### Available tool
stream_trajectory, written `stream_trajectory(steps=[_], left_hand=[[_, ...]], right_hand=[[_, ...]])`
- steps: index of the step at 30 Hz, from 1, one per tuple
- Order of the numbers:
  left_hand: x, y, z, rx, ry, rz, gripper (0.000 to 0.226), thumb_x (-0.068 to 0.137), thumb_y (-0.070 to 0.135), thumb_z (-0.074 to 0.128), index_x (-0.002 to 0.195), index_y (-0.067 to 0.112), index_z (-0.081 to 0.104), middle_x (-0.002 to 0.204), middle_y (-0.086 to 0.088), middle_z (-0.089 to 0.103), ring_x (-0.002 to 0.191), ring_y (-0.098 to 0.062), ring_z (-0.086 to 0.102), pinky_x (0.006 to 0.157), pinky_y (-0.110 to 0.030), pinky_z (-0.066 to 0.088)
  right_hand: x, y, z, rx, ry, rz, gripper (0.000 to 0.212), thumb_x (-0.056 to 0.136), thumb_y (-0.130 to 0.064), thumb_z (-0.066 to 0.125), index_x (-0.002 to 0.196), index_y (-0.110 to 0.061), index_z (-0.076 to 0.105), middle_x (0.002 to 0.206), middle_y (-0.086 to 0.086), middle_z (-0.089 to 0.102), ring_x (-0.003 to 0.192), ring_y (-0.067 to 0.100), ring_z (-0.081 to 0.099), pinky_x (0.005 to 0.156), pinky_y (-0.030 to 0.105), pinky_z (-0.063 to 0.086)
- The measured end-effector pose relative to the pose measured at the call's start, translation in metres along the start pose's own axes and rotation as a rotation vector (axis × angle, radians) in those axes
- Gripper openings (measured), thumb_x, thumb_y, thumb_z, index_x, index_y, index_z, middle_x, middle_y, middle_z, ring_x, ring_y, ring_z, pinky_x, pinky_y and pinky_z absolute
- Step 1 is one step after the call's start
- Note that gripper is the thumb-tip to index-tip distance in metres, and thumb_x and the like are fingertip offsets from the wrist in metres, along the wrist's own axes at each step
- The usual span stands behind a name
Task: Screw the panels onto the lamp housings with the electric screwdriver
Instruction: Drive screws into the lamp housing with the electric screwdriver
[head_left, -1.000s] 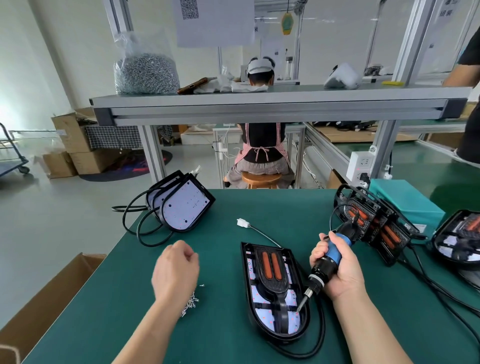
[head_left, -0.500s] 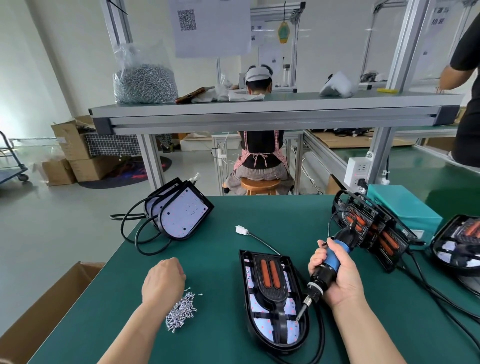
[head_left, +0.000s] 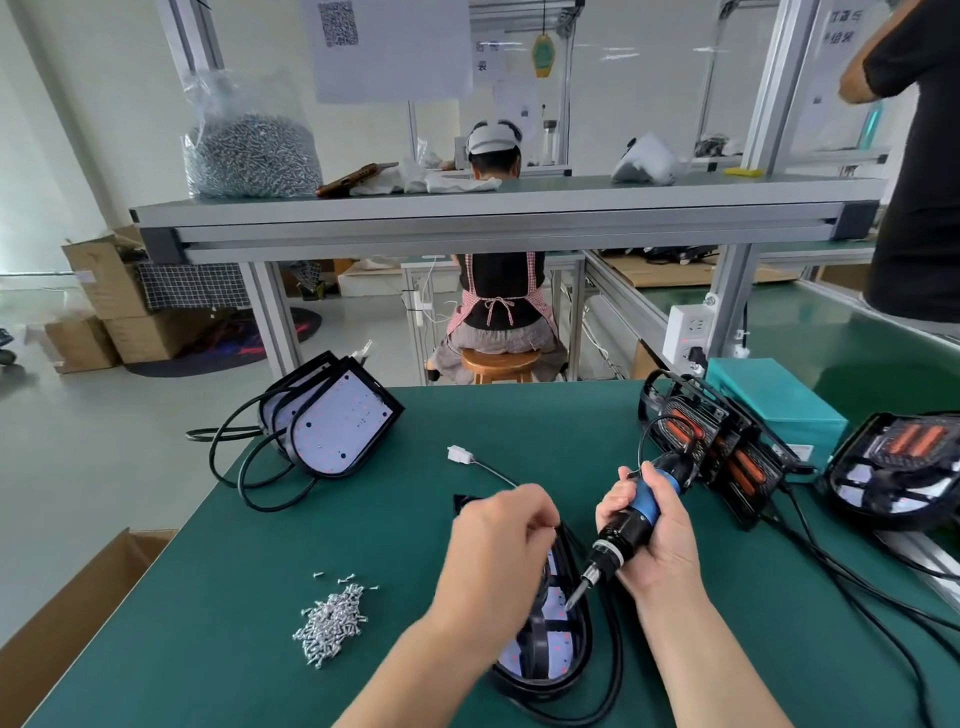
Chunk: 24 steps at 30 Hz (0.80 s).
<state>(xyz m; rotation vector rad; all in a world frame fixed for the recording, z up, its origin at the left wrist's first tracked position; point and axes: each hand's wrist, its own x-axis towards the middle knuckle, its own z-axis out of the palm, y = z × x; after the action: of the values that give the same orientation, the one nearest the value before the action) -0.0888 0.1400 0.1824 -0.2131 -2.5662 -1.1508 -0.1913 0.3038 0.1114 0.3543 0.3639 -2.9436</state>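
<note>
Two hands worked over one bench. We found the lamp housing lying flat near the bench's front edge, panel upward. Our left hand had crossed from the screw pile to the housing, fingers curled; whether that grip pinched a screw we could not tell. Our right hand kept its grip clamped on the electric screwdriver, bit angled at the panel. We judged a screw was about to be seated. Open bench lay left; stacked housings crowded the right.
</note>
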Motion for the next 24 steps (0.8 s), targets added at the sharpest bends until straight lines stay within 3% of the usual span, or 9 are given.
stream_trajectory(steps=[8,14,24], left_hand=[[-0.029,-0.001,0.016,0.049,-0.067,-0.080,0.020,0.083,0.004,0.058,0.074,0.022,0.059,0.070,0.007,0.063,0.068,-0.013,0.054,0.070,-0.028,0.049],[-0.050,0.001,0.020,-0.140,-0.006,-0.223,0.024,0.081,0.000,0.068,0.071,0.022,0.068,0.075,0.013,0.067,0.066,-0.006,0.060,0.062,-0.012,0.048],[-0.051,0.006,0.025,-0.303,0.090,-0.322,0.028,0.081,-0.001,0.072,0.068,0.023,0.071,0.069,0.008,0.070,0.059,-0.001,0.060,0.061,-0.009,0.047]], right_hand=[[-0.004,-0.005,0.007,0.103,-0.031,0.028,0.022,0.094,-0.027,0.064,0.096,-0.007,0.056,0.067,-0.002,0.053,0.053,0.006,0.056,0.050,0.016,0.050],[-0.004,-0.007,0.014,0.141,-0.040,0.034,0.022,0.096,-0.028,0.064,0.096,-0.006,0.058,0.070,-0.001,0.054,0.052,0.007,0.057,0.050,0.017,0.051],[-0.004,-0.005,0.013,0.134,-0.017,0.029,0.020,0.093,-0.025,0.067,0.098,-0.008,0.058,0.070,-0.001,0.055,0.053,0.007,0.057,0.050,0.017,0.051]])
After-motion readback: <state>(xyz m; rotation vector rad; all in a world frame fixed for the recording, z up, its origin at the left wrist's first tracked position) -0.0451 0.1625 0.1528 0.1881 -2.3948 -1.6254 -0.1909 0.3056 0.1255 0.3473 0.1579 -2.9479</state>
